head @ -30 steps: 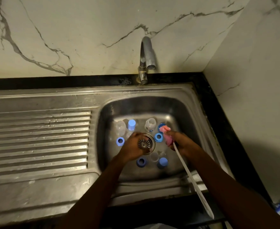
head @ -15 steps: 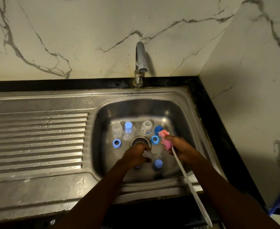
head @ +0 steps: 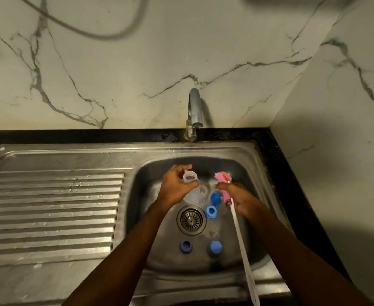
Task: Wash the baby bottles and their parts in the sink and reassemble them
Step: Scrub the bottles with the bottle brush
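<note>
My left hand (head: 173,186) grips a clear baby bottle (head: 190,177) lifted over the sink basin (head: 256,228), its open mouth tilted toward me. My right hand (head: 236,198) grips a bottle brush (head: 241,235) with a pink sponge head (head: 222,177) and a long white handle running back toward me. Another clear bottle (head: 202,193) stands on the basin floor just behind my left hand. Blue parts lie around the drain (head: 191,220): a ring (head: 211,211), a cap (head: 215,198), a second ring (head: 186,246) and a second cap (head: 214,247).
A chrome tap (head: 194,111) stands at the back of the sink, with no water running. A ribbed steel drainboard (head: 51,213) stretches to the left. Marble walls close in behind and on the right (head: 336,151). A black counter edge (head: 276,155) borders the sink.
My left hand picked a clear bottle up from near the drain and raised it toward the back of the basin. The right hand kept hold of the brush. The camera view tilted upward.
</note>
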